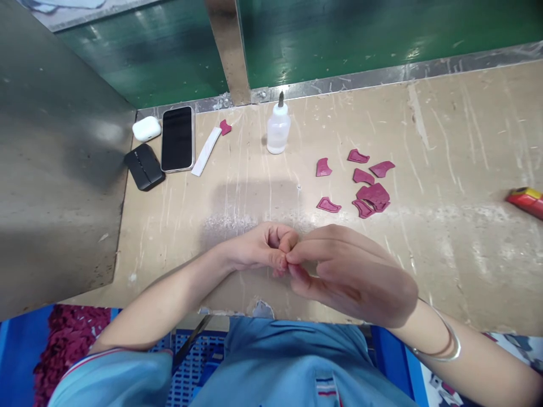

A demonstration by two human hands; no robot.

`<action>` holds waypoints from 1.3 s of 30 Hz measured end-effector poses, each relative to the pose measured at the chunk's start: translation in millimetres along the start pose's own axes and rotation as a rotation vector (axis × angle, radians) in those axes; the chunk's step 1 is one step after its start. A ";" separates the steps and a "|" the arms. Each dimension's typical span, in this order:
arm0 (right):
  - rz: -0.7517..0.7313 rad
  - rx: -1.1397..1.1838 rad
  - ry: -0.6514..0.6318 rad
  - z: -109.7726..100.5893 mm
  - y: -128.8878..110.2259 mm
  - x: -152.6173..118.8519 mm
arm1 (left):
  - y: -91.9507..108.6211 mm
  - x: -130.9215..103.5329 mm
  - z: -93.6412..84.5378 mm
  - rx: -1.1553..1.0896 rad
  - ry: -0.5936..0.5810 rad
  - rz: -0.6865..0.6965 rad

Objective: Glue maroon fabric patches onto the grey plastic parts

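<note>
My left hand (265, 246) is closed in a pinch near the table's front edge. Its fingertips meet those of my right hand (348, 271), whose thumb and forefinger are also pinched together. Whatever lies between the fingers is too small or too hidden to make out. Beyond my right hand lie several flat maroon pieces, some with a raised rim: a loose piece (328, 204), another piece (323, 167) and an overlapping cluster (375, 196). A translucent bottle (278, 133) with a dark pointed tip stands upright at the back.
On the left are a phone (177, 138), a white case (146, 129), a black case (145, 167), a white strip (206, 151) and a small maroon piece (225, 128). A metal panel (59, 158) bounds that side. A red and yellow tool (527, 202) lies far right.
</note>
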State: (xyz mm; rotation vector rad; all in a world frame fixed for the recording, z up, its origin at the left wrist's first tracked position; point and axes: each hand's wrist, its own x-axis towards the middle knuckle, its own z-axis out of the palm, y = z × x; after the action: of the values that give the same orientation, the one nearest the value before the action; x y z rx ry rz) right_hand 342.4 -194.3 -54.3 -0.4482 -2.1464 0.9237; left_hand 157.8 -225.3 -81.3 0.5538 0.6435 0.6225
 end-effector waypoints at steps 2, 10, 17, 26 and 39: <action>-0.142 -0.068 0.008 1.9 1.3 -1.0 | -1.7 -0.1 -0.5 -0.002 0.014 0.014; -0.067 0.068 0.090 11.2 2.3 -0.1 | -10.7 1.5 -6.7 0.020 0.069 0.030; 0.071 0.228 0.172 20.6 4.8 -7.4 | -9.3 2.2 -7.7 0.048 0.060 0.024; 0.147 0.524 0.170 20.1 6.5 -0.9 | 0.4 4.4 3.5 0.040 0.012 0.066; 0.040 0.247 0.293 23.6 7.9 -6.9 | 0.9 -1.2 4.6 0.038 0.090 0.051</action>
State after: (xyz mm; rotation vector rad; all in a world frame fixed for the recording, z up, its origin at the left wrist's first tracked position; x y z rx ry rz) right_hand 329.5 -204.0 -74.4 -0.4713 -1.7409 1.0595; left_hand 159.9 -226.7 -77.2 0.5814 0.7286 0.6875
